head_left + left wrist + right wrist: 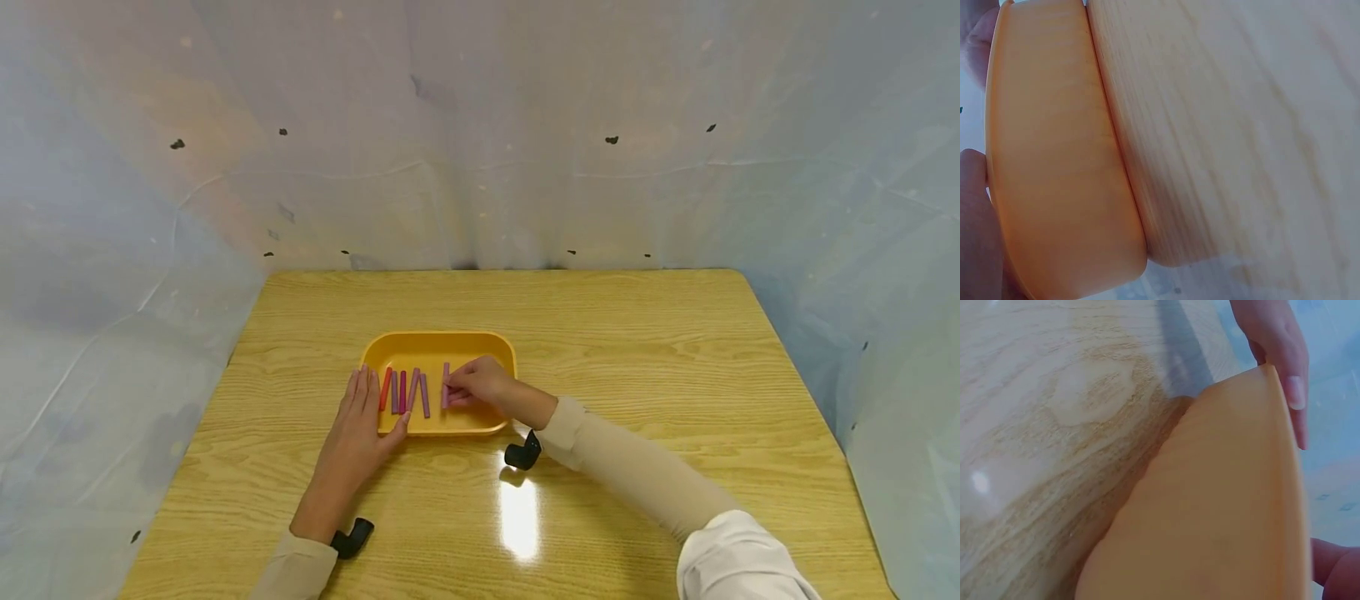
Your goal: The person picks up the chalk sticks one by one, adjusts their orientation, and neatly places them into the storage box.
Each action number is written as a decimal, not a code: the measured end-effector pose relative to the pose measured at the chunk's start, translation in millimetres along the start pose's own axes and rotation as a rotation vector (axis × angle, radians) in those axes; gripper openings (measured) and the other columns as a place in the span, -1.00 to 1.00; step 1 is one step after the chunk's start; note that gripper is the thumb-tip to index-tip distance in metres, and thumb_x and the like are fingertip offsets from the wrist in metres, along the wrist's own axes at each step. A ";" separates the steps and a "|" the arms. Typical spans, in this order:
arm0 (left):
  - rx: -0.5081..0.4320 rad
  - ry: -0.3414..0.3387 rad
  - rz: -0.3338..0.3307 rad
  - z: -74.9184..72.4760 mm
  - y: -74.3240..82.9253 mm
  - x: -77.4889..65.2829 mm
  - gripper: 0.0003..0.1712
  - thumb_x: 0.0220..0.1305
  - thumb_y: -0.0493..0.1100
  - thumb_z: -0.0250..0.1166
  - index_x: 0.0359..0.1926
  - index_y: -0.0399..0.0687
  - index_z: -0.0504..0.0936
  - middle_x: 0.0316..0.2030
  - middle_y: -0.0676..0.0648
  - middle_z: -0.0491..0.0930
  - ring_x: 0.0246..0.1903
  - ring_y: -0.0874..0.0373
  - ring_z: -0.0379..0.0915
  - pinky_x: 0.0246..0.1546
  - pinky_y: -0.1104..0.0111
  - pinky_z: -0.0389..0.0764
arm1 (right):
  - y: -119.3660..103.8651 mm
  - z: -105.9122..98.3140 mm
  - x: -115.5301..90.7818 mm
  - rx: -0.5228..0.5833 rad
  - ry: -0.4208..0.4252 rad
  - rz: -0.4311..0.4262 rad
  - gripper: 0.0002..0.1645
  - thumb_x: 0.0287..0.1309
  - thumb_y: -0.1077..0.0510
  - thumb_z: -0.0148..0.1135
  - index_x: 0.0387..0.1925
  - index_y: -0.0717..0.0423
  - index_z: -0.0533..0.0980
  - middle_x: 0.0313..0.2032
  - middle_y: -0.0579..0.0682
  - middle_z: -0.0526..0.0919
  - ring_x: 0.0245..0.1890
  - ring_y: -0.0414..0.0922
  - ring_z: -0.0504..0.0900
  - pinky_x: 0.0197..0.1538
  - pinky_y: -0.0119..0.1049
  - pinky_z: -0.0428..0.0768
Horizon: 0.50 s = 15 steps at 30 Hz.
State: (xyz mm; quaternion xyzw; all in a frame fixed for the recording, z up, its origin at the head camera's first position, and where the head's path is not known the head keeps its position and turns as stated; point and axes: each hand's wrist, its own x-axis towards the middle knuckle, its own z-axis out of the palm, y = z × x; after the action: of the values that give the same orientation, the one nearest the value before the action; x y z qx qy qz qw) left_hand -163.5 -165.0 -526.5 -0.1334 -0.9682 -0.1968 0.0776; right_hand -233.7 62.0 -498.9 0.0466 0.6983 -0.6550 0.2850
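A shallow yellow tray [438, 335] holds several slim crayon-like sticks. A red stick [386, 389], a magenta stick [402, 392] and some purple ones stand roughly side by side in its left half. My left hand [356, 437] rests over the tray's left end, fingers straight and thumb along the near rim. Farther right, my right hand [483, 385] pinches a pinkish-purple stick [446, 372] inside the tray, apart from the others. Both wrist views mostly show the tray's outer wall [1054, 137]; the sticks are hidden behind it there.
The tray sits on a wood-grain table [637, 333]. A black wrist mount [523, 452] is at my right wrist, another black mount [354, 537] at my left. Pale sheeting [480, 167] hangs behind the table and at both sides.
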 end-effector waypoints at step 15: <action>0.005 0.000 0.001 1.8 -1.8 1.5 0.05 0.23 0.38 -0.04 0.42 -0.29 -0.09 0.42 -0.24 -0.21 0.39 -0.10 -0.32 0.30 0.04 0.01 | 3.3 9.2 8.9 0.028 0.013 0.054 -0.73 0.25 0.28 0.09 -0.25 0.49 0.56 -0.33 0.36 0.64 -0.29 0.11 0.67 -0.15 -0.12 0.59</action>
State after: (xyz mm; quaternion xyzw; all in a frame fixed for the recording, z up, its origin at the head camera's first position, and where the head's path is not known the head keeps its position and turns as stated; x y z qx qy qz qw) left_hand -165.7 -165.5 -528.5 -0.1336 -0.9687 -0.1941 0.0780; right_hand -236.6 51.1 -505.8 0.0738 0.6895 -0.6563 0.2973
